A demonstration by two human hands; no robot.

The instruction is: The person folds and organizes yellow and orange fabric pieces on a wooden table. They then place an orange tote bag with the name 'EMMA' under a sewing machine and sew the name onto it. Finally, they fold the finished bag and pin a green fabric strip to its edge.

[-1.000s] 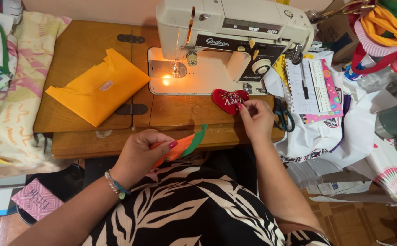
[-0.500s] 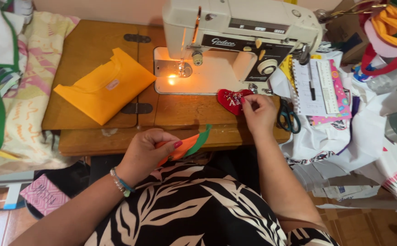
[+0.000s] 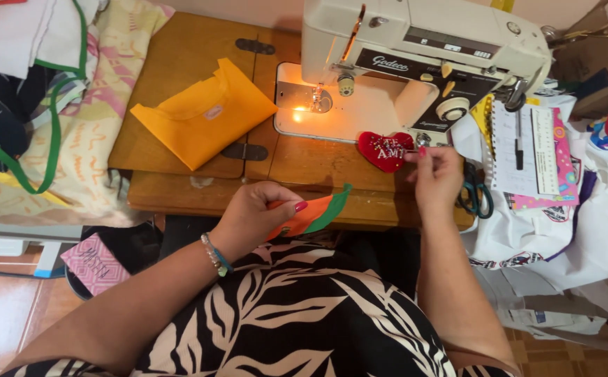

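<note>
Could prick a fingertip: right hand pinched narrow, thumb and forefinger tip to tip, at the right edge of the heart, which looks stuck with pins (whether on a pin head or on the heart itself, cannot tell). Judged more likely given the reach across the body with little room beside the machine.

Could also nudge the heart off its spot at the machine's base, since nothing seems to hold it down but its own weight. Could snag on the scissors lying just beside the wrist, at the table edge.

Could let the patch slip or crease: left hand closed around 1 end only, thumb on top, the other end sticking out free over the lap, just below the table edge.

As for looks: patch small, flat, leaf-like, orange with a green band along 1 curved side, thin and limp by judgement. Heart red, plump, with white lettering, resting on the wood against the machine, near the lit needle area. Folded cloth, orange, well apart to the left.
</note>
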